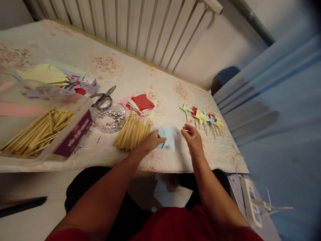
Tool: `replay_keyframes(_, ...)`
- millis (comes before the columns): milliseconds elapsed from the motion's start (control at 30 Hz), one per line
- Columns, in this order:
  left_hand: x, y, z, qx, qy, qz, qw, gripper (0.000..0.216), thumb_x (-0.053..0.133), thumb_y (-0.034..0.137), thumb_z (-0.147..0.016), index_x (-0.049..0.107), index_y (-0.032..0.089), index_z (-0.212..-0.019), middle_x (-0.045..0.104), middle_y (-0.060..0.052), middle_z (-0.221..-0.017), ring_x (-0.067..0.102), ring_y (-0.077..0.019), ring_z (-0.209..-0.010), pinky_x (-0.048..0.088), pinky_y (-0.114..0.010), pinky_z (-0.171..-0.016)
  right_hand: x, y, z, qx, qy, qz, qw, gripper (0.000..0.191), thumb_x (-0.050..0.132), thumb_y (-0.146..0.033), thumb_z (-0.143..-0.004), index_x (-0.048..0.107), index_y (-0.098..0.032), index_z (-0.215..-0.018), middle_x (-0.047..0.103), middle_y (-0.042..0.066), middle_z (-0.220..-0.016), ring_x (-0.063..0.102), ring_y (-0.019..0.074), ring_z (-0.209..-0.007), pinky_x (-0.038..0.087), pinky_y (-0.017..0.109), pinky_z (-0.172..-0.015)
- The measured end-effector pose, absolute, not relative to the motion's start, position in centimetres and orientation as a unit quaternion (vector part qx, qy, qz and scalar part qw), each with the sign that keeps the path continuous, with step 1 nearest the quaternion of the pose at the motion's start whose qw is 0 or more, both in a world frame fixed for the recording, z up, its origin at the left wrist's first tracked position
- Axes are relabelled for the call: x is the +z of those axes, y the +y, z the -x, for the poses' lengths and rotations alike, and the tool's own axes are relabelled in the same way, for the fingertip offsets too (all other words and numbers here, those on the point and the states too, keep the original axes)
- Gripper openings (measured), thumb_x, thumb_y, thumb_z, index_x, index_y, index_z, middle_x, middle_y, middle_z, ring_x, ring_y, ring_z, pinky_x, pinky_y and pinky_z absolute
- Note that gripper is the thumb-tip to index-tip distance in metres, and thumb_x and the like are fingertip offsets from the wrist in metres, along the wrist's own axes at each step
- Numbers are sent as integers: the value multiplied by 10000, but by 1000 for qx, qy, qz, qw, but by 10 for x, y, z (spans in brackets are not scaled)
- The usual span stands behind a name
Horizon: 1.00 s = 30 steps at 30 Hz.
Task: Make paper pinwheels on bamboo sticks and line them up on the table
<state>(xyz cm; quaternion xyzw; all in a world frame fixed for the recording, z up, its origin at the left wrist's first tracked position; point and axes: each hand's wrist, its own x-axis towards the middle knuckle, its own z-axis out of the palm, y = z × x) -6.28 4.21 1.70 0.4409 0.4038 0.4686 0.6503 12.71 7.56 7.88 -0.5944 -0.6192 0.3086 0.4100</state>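
Tablecloth (165, 78) beside radiator (132, 28), blue curtain (281, 144)

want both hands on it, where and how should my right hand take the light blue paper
Probably a light pinch on the right edge of the light blue paper, coming from the right. Your left hand grips its left side, thumb on top, while the right side is free and faces your right hand. Pointed tips look easily bent.
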Motion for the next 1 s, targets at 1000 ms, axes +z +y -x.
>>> replay_keyframes(1000, 15, 40, 64, 403, 392, -538, 628, 204, 599, 180, -626, 707, 137, -794, 648, -20, -696, 527, -135, -589, 382, -224, -534, 80, 84, -105, 458, -737, 495, 44, 81, 619, -231, -632, 652, -158, -616, 502, -66, -479, 388, 73, -450, 279, 192, -437)
